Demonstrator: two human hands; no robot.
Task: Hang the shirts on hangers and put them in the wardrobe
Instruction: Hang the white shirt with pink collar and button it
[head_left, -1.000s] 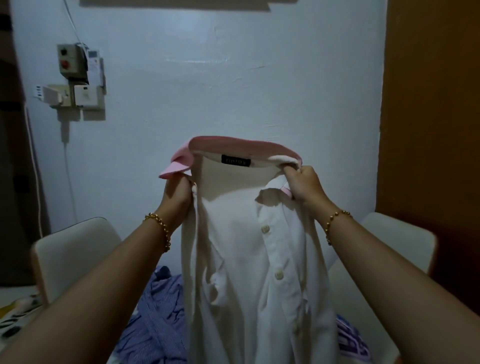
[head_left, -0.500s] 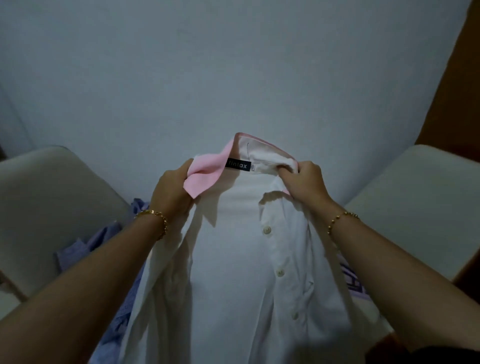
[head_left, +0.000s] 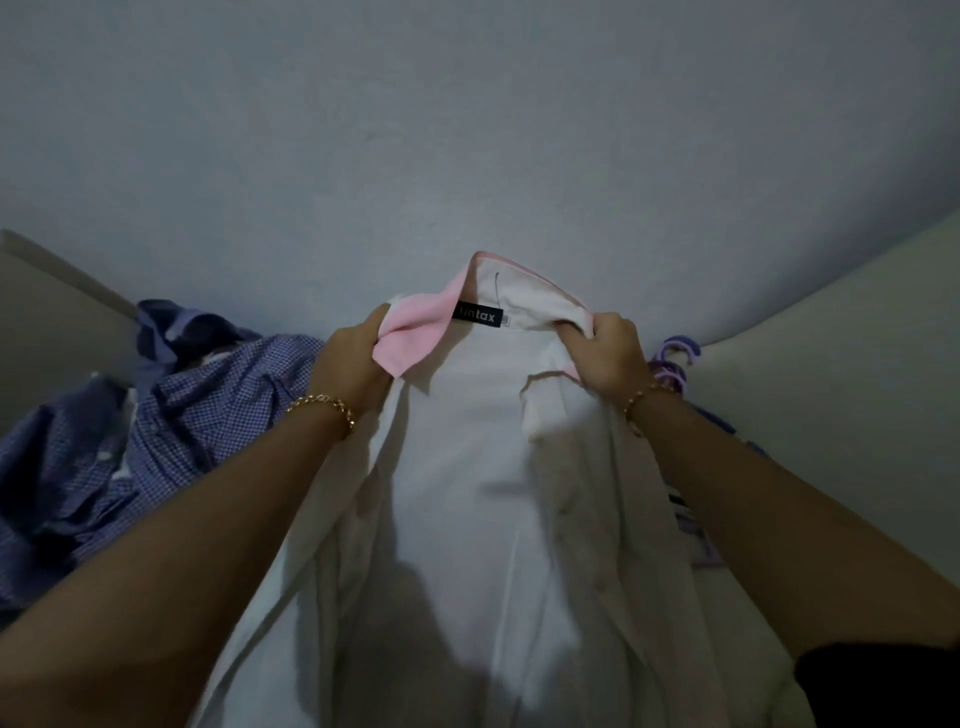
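Shirt (head_left: 467, 467) collar gripped btwn left hand (head_left: 353, 364) & right hand (head_left: 605, 353).

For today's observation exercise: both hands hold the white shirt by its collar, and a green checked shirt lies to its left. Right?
No: the head view shows the checked shirt is blue, not green. The rest holds.

1. A black label (head_left: 478, 315) sewn inside the neck of the white shirt (head_left: 467, 467) carries pale letters reading "intax". The pink collar flap (head_left: 415, 338) covers the label's left end, so any letter before these cannot be made out.
2. A small white tag (head_left: 507, 320) just beside the label's right end bears marks too small to read.
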